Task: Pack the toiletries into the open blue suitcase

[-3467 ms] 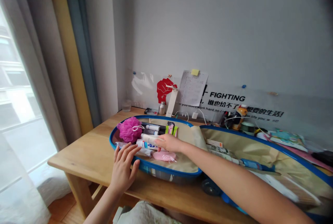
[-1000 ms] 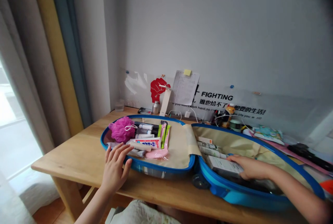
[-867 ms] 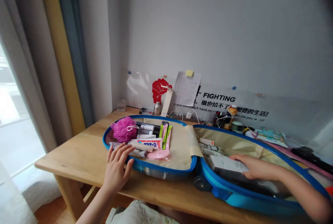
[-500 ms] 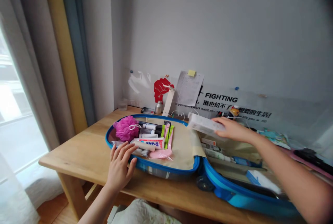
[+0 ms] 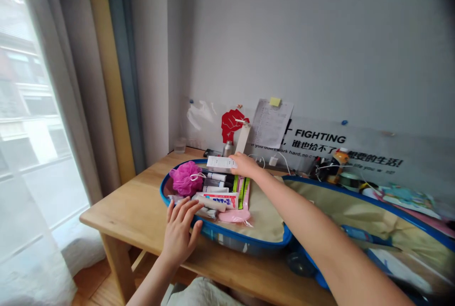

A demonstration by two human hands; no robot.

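Observation:
My right hand (image 5: 243, 164) grips the end of a white box (image 5: 221, 163) above the far edge of the blue-rimmed suitcase's left half (image 5: 245, 245). My left hand (image 5: 184, 230) rests at the near edge of that half, fingers spread over the rim beside a pale tube (image 5: 213, 203). Inside lie a pink bath puff (image 5: 186, 178), several white tubes with black caps (image 5: 216, 177), a toothpaste tube (image 5: 227, 200), green and pink packets (image 5: 241, 192) and a pink item (image 5: 234, 216) in clear wrap.
The suitcase's right half (image 5: 377, 201) holds a blue bottle (image 5: 364, 235) and a blue-white pack (image 5: 398, 268). Behind stand a metal bottle (image 5: 228, 148), a white lamp (image 5: 243, 139), a clear cup (image 5: 179, 145) and an orange-labelled bottle (image 5: 339, 161). Everything rests on a wooden table (image 5: 124, 201).
My right hand has carried the white box leftward, from over the hinge to the far side of the left half. My left hand stays at the rim. The view has shifted slightly.

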